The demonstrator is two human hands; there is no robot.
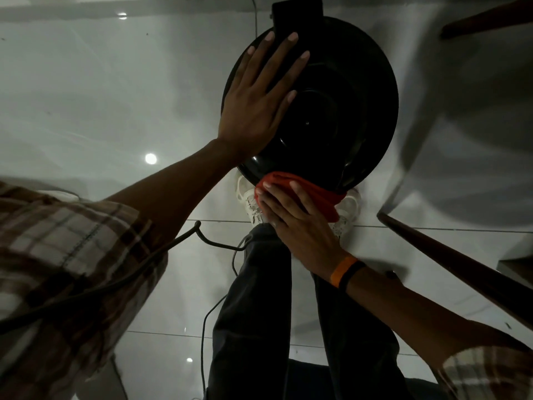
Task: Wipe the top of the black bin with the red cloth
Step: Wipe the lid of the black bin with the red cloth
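Glossy white tiled floor (86, 96) under black bin (346, 111). Left grip (253, 111) flat on bin top, fingers straight, steadying. Right grip (300, 226) pressing red cloth (320, 192), fingers straight, onto near rim. Probably wiping barely begun; most of top left.

glossy white tiled floor (86, 82) with grey grout lines and round light reflections (150, 158). white sneakers (249, 202) and dark trousers (253, 313) at centre, thin cable (205, 327) hanging beside the trousers, thicker dark cord (184, 236) crossing a plaid sleeve (57, 241). dark wooden furniture leg (450, 255) slanting along the right side, another wooden bar (484, 21) top right; orange wristband (341, 269) touching a black wristband (353, 274).
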